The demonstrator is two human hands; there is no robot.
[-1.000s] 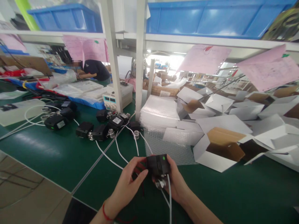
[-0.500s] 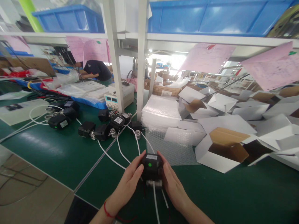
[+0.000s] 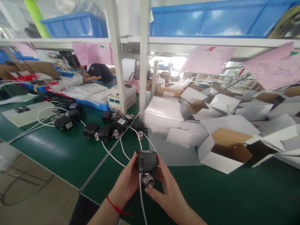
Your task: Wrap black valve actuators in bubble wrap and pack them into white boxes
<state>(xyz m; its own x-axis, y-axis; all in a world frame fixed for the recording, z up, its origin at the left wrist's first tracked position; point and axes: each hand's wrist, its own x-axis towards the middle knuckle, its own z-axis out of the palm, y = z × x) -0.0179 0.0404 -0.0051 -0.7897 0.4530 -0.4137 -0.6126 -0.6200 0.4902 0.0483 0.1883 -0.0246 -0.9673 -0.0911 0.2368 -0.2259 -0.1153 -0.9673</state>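
Between my hands is a motorized valve, a black box-shaped actuator with a metal threaded valve body beneath it. A white cable runs down from it toward me. My left hand grips its left side, the fingers partly hidden behind it. My right hand holds the right side, with the thumb by the metal fitting. Beyond lie several similar black valves with white cables on the green table.
Bubble wrap lies ahead, beside stacked foam sheets. Open white boxes pile up at right. A shelf post rises behind the valves. Blue bins stand on the shelf. Another person works at far left.
The valve has been turned in my hands, so its label and green dot have swung left and the threaded opening now faces me. My right thumb has moved down to the fitting.
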